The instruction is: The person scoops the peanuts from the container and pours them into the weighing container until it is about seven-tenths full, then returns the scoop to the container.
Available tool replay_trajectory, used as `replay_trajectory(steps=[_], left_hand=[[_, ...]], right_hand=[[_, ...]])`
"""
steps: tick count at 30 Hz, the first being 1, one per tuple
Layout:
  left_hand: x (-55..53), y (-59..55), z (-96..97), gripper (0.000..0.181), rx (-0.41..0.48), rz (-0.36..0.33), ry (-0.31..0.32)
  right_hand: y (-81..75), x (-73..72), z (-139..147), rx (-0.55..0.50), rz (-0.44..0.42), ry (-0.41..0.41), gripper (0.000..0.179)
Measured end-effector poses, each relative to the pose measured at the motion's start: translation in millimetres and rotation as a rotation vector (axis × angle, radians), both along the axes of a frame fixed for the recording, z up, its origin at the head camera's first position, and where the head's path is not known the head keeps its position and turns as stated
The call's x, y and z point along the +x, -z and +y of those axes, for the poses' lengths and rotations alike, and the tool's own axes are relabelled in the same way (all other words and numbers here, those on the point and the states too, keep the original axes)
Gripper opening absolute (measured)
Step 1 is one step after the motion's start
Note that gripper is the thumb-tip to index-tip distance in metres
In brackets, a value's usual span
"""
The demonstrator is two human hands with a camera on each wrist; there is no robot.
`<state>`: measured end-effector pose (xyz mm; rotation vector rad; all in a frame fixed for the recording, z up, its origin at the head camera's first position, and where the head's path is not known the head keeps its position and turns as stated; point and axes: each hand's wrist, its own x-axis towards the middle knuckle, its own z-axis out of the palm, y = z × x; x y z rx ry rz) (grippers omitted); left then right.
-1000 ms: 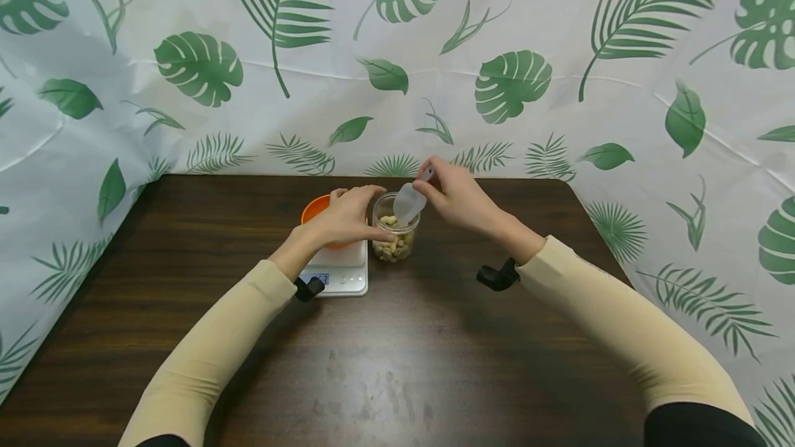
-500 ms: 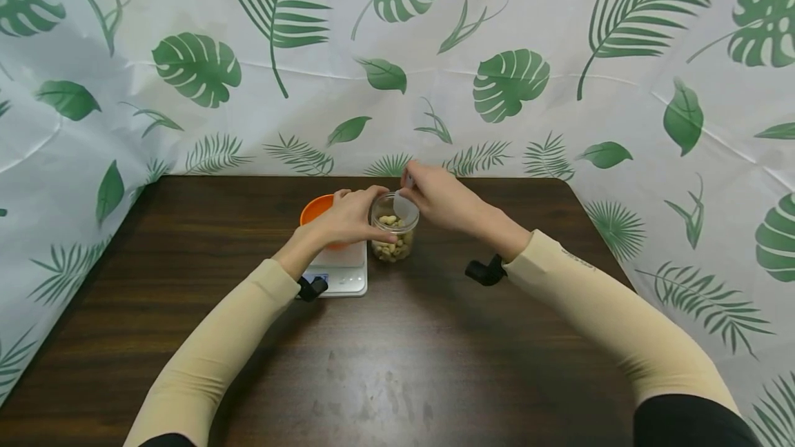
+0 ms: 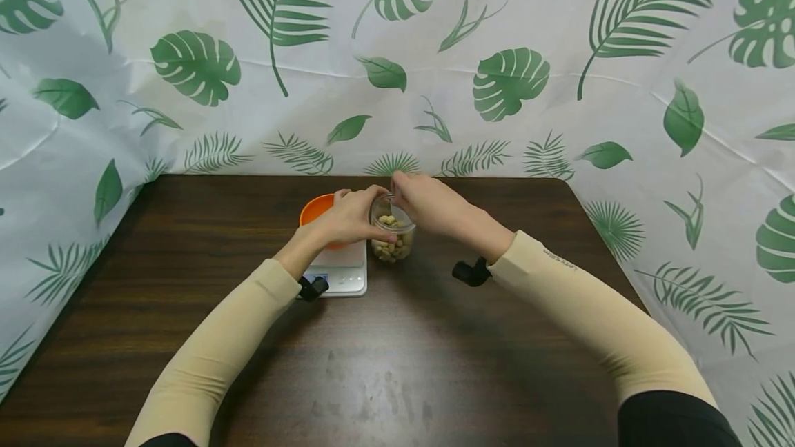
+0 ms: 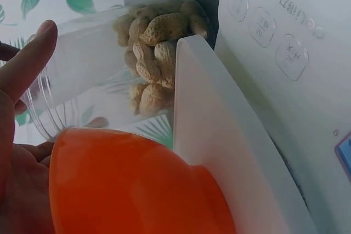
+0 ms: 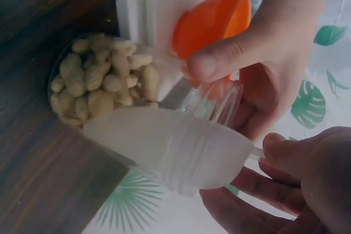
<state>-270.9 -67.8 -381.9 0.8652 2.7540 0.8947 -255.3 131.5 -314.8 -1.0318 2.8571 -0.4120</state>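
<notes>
Scoop (image 5: 126, 135) reaches into the jar (image 4: 93, 53), its handle pinched by the right hand (image 3: 428, 205), which hides most of it from the head camera. The left hand (image 3: 348, 219) grips the jar near its rim. Whether the scoop touches the peanuts (image 5: 101, 75) is unclear. Beside the jar, the bowl (image 4: 120, 184), partly covered, sits on the scale (image 3: 350, 281), its display cut off in the left wrist view.
</notes>
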Motion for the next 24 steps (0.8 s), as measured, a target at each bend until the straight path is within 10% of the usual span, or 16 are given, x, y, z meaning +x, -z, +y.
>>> replay_trajectory(steps=[24], left_hand=[[4.1,-3.1,-1.5,0.084,-0.052,0.004,-0.005]], right_hand=[[13.0,1.0,11,-0.228,0.045,-0.027,0.010]])
